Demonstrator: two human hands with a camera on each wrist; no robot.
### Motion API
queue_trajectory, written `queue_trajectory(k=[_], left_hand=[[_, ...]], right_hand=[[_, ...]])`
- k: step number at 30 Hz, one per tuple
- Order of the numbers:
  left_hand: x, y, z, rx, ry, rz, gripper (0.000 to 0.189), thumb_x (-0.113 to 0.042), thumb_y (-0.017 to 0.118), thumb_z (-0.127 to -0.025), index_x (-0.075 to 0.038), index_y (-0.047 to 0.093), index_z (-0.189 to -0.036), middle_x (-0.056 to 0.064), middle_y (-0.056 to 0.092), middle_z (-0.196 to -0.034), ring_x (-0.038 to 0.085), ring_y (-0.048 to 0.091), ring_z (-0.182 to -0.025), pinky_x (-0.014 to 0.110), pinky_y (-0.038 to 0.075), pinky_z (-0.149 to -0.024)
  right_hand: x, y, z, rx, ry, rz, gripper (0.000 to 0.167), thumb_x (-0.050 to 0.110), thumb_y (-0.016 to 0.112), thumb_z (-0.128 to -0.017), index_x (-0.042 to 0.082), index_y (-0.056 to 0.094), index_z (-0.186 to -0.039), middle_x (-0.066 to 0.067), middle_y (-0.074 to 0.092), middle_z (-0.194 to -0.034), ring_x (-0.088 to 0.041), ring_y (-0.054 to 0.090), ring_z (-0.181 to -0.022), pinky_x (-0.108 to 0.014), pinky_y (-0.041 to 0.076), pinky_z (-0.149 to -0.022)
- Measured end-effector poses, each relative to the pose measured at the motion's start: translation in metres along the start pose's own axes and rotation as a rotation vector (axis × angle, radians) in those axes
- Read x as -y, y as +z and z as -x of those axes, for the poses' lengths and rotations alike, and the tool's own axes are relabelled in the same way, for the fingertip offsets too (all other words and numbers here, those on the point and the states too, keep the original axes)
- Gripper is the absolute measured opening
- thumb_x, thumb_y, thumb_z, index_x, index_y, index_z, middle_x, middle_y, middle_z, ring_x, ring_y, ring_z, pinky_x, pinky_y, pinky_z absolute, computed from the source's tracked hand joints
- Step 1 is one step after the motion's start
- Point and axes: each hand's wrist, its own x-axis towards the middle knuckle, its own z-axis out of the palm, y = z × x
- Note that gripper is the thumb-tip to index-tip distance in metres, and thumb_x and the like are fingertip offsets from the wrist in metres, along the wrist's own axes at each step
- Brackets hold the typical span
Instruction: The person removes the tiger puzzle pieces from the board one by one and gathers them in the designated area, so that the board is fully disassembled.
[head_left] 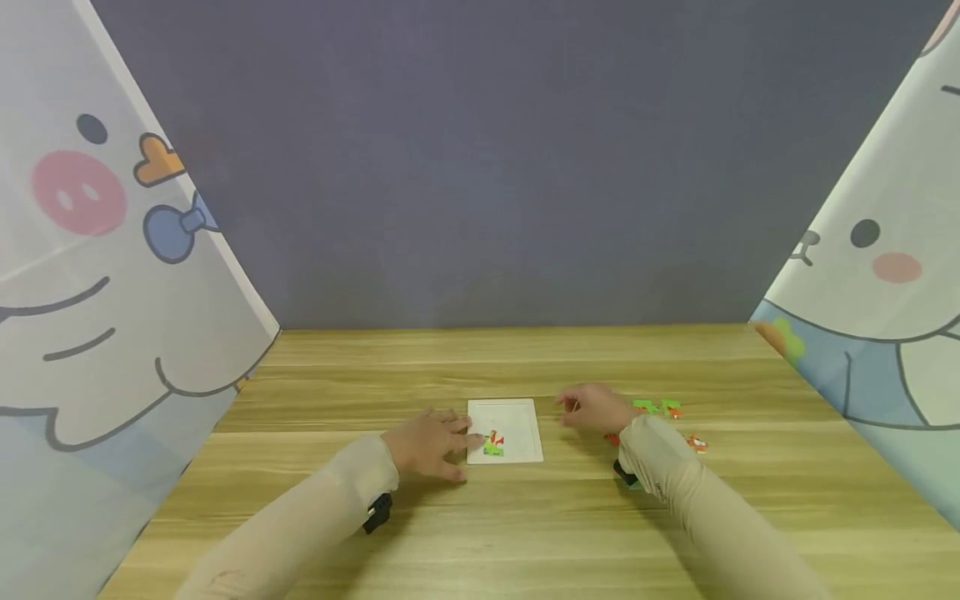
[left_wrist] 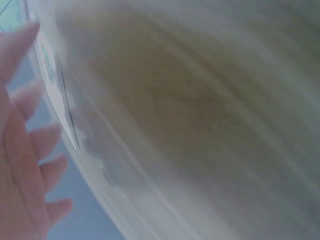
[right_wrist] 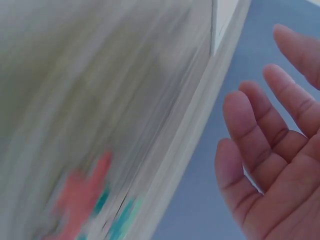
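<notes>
A white square puzzle tray (head_left: 517, 429) lies flat in the middle of the table. In its lower left part sits a green and red puzzle piece (head_left: 493, 443). My left hand (head_left: 433, 444) reaches the tray's left edge with fingers spread, one fingertip close by that piece. To the right of the tray is my right hand (head_left: 596, 408), its fingers loosely bent; the right wrist view shows the same hand (right_wrist: 272, 135) with nothing between fingers and thumb. Loose green puzzle pieces (head_left: 647, 407) and a red and white piece (head_left: 697, 443) lie beyond it, some partly hidden by the right sleeve.
The wood-grain table (head_left: 480, 525) ends at a dark grey panel (head_left: 480, 167) behind. White cloths with cartoon animals hang as side walls, a pig (head_left: 82, 192) on the left and another animal (head_left: 870, 275) on the right.
</notes>
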Motion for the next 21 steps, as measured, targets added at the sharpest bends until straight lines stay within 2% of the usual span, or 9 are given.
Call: queue_trajectory(k=[4,8,10,16,21], left_hand=[[0.005,0.001,-0.008,-0.063,-0.081,0.022,0.063,-0.051,0.059,-0.097,-0.022,0.045,-0.152,0.009,0.039,-0.157,0.034,0.03,-0.147,0.058,0.023,-0.117],[0.007,0.001,-0.015,-0.087,-0.142,0.065,0.064,-0.052,0.058,-0.097,-0.022,0.045,-0.152,0.009,0.038,-0.157,0.035,0.026,-0.148,0.058,0.021,-0.117],[0.007,0.001,-0.019,-0.09,-0.16,0.048,0.067,-0.056,0.056,-0.096,-0.022,0.044,-0.152,0.008,0.039,-0.157,0.034,0.027,-0.148,0.058,0.021,-0.118],[0.006,0.002,-0.028,-0.076,-0.189,-0.001,0.072,-0.063,0.053,-0.094,-0.025,0.042,-0.153,0.007,0.04,-0.157,0.031,0.029,-0.148,0.055,0.023,-0.118],[0.003,-0.002,-0.031,-0.02,-0.201,-0.017,0.076,-0.066,0.054,-0.092,-0.025,0.039,-0.155,0.005,0.036,-0.159,0.03,0.027,-0.149,0.055,0.021,-0.118]], right_hand=[[0.015,0.012,-0.016,0.046,-0.035,0.06,0.03,0.011,0.073,-0.089,-0.004,0.069,-0.116,-0.003,0.067,-0.092,-0.012,0.057,-0.079,-0.032,0.051,-0.073],[0.032,0.023,-0.029,0.093,0.002,0.11,0.03,0.013,0.075,-0.089,0.001,0.071,-0.117,0.001,0.064,-0.089,-0.011,0.052,-0.077,-0.032,0.048,-0.073],[0.042,0.028,-0.035,0.112,0.028,0.131,0.031,0.014,0.075,-0.089,0.003,0.072,-0.117,0.001,0.062,-0.088,-0.012,0.05,-0.076,-0.032,0.047,-0.073],[0.058,0.04,-0.047,0.163,0.043,0.17,0.033,0.015,0.078,-0.087,0.001,0.072,-0.117,0.0,0.061,-0.087,-0.013,0.051,-0.077,-0.033,0.049,-0.075],[0.06,0.049,-0.053,0.175,0.024,0.216,0.036,0.014,0.079,-0.084,0.001,0.073,-0.117,0.003,0.062,-0.082,-0.01,0.049,-0.071,-0.03,0.048,-0.07]])
